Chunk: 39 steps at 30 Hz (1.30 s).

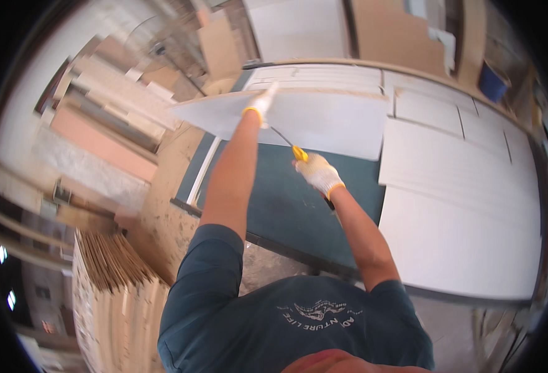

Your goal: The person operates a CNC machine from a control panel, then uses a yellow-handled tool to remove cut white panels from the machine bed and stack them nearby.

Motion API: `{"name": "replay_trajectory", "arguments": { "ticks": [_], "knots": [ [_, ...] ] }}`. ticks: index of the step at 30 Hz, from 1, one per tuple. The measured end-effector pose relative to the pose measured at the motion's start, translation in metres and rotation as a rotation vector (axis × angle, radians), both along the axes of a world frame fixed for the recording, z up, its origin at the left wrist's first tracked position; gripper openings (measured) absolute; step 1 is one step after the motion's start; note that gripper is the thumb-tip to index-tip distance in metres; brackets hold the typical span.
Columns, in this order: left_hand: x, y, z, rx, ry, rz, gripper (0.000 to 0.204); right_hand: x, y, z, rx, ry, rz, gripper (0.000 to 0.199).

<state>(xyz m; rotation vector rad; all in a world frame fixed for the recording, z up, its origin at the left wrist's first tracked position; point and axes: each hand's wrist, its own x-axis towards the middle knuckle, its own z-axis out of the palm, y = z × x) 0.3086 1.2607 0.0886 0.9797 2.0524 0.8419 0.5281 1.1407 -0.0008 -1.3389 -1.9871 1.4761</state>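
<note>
My right hand (319,173), in a white knitted glove, is closed round the yellow handle of a tool (299,153) with a thin dark shaft. Its shaft points up and left toward the white panel (333,123); the tip is hard to make out, so I cannot tell its exact kind. My left hand (261,110), also gloved, is at the panel's far, brown-edged side, its fingers smeared by motion. This panel looks tilted above the dark green table surface (311,199); I cannot tell what holds it up.
Several white panels (460,217) lie side by side on the right of the table, more along its far edge. A narrow white strip (204,169) lies at the left. Stacked boards (100,140) and upright thin sheets (118,273) stand left; a blue bin (493,82) is at the far right.
</note>
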Motion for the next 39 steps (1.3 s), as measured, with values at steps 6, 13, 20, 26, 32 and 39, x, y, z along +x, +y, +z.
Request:
{"name": "replay_trajectory", "arguments": {
  "ticks": [6, 13, 20, 26, 32, 39],
  "knots": [
    [0.004, -0.034, -0.020, 0.135, -0.322, 0.058, 0.107, -0.010, -0.038, -0.059, -0.171, 0.105, -0.009, 0.031],
    [-0.087, -0.124, -0.045, 0.467, -1.046, 0.439, 0.091, 0.122, -0.127, -0.171, -0.471, 0.108, -0.013, 0.017],
    [-0.145, -0.271, -0.247, 0.584, -1.335, 0.567, 0.050, 0.276, -0.301, -0.201, -0.742, -0.120, -0.551, 0.010],
    [-0.156, -0.318, -0.385, 0.512, -1.275, 0.606, 0.037, 0.237, -0.248, -0.107, -0.213, -0.428, -0.770, 0.029],
    [-0.149, -0.329, -0.382, 0.458, -1.493, 0.723, 0.036, 0.065, -0.076, -0.071, -0.008, -0.692, -0.231, 0.040],
    [-0.171, -0.337, -0.359, 0.457, -1.588, 0.537, 0.042, 0.009, -0.006, -0.104, 0.005, -0.742, -0.071, 0.043]
  ]
}}
